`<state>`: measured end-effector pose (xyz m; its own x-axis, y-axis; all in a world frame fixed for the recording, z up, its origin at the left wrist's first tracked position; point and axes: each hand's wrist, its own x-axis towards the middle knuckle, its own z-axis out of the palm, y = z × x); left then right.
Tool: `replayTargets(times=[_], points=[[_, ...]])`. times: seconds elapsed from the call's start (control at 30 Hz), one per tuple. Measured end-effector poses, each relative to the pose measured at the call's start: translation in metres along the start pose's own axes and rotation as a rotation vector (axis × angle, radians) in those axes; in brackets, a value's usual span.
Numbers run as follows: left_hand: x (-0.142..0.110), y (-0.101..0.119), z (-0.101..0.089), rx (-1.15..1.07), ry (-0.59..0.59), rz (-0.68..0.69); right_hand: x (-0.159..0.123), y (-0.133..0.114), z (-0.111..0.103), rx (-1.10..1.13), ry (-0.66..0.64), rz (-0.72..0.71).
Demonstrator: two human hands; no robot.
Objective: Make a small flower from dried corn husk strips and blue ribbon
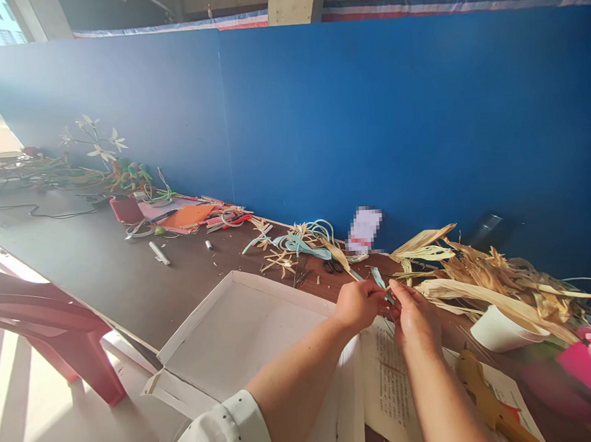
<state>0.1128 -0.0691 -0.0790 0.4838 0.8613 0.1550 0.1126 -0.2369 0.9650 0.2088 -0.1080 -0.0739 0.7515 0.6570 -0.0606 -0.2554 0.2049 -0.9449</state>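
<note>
My left hand [358, 305] and my right hand [415, 317] meet over the front of the table, fingers pinched close together. Between them runs a thin light-blue strip [378, 277], one end sticking up past the fingertips. From the left fingers a tan dried corn husk piece [338, 255] with a pale blue stem points up and left. Most of what the fingertips grip is hidden. Just beyond lie black-handled scissors [332, 266]. A heap of dried corn husks [509, 281] spreads to the right of my right hand.
An open white box [276, 322] lies left of my forearms. Printed pages [385, 375] and a yellow glue gun [478, 386] are below my right hand, near a white cup [505, 328]. A blue partition [394, 121] closes the back; a red chair [56, 322] stands left.
</note>
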Motion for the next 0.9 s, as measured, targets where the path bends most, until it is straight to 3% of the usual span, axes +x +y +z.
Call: replayTargets(times=[0.13,0.27,0.37,0.57,0.67,0.77,0.83,0.9], points=[[0.003,-0.002,-0.001,0.007,0.067,0.001,0.000,0.000,0.000,-0.110,-0.025,-0.033],[0.011,-0.002,-0.017,-0.098,0.445,-0.009,0.001,-0.001,-0.001,-0.146,-0.026,-0.098],[0.017,-0.001,-0.033,-0.182,0.581,-0.082,0.003,0.000,-0.002,-0.102,-0.040,-0.101],[0.018,-0.004,-0.038,-0.127,0.571,-0.115,0.006,-0.003,-0.001,-0.128,-0.065,-0.129],[0.012,-0.004,-0.029,-0.003,0.524,0.009,0.004,-0.012,0.003,-0.137,-0.059,-0.159],[0.006,-0.002,-0.020,0.117,0.395,0.155,0.004,-0.020,0.004,-0.164,-0.043,-0.170],[0.005,-0.002,-0.018,0.110,0.374,0.150,0.007,-0.021,0.001,-0.239,-0.047,-0.171],[0.006,-0.002,-0.019,0.050,0.418,0.089,0.014,-0.017,-0.004,-0.449,-0.104,-0.197]])
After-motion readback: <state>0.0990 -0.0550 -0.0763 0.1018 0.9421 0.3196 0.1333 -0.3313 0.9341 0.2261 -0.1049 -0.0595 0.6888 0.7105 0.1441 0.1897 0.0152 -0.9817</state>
